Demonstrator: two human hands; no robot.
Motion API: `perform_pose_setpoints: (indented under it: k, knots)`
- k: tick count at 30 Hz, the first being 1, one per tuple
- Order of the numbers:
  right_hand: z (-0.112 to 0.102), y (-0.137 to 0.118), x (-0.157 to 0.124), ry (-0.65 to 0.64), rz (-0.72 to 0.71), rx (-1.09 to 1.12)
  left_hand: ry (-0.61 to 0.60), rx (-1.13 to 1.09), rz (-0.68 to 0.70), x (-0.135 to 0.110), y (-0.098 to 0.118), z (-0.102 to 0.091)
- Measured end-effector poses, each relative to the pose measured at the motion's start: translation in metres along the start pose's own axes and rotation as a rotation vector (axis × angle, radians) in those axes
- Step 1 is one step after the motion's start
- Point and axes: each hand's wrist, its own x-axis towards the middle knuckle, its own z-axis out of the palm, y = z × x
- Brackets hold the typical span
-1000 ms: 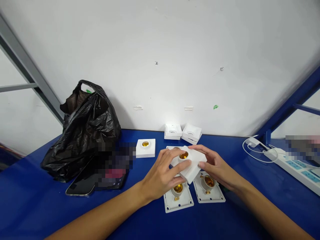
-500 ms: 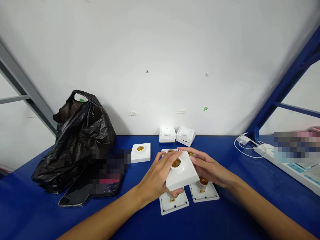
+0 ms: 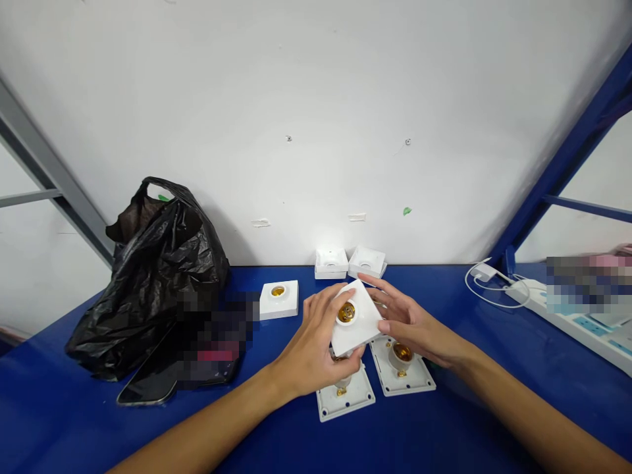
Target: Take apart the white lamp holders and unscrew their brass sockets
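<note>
A white square lamp holder (image 3: 356,318) with a brass threaded socket is lifted above the blue table, tilted toward me. My left hand (image 3: 311,345) grips its left and lower edge with curled fingers. My right hand (image 3: 409,322) holds its right edge, fingers closed on the rim. Beneath them lie two white base plates with brass sockets, one (image 3: 345,397) under my left hand and one (image 3: 402,368) under my right.
A black plastic bag (image 3: 153,276) and a dark phone (image 3: 148,385) sit at the left. One assembled lamp holder (image 3: 279,299) and two white covers (image 3: 349,263) rest near the wall. A power strip (image 3: 582,326) with white cable lies at right on the blue table (image 3: 444,434).
The lamp holder has been turned and tilted up in both hands, its socket now facing me more. My right fingers shifted along its right edge.
</note>
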Motion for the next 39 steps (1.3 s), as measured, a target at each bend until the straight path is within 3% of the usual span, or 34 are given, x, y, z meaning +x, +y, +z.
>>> perform_pose_setpoints:
  k: [11,20,31,35,37,39]
  knots:
    - [0.000,-0.001,-0.001,0.026,0.007,0.042,0.041,-0.101,0.020,-0.001,-0.009,0.001]
    - [-0.002,-0.003,0.000,0.000,0.056,0.091,0.000,-0.035,0.069,0.000,-0.006,-0.002]
    - [-0.004,-0.009,-0.003,-0.044,0.060,0.059,-0.069,-0.106,0.051,0.001,0.004,-0.011]
    - [-0.012,-0.010,0.000,-0.037,0.022,-0.139,-0.061,-0.132,0.035,0.000,0.004,-0.007]
    - [-0.023,-0.013,0.000,0.038,-0.030,-0.418,-0.033,-0.138,0.024,-0.001,0.002,-0.003]
    - [-0.036,-0.018,-0.002,0.199,-0.044,-0.830,-0.005,-0.149,0.004,-0.001,-0.001,0.001]
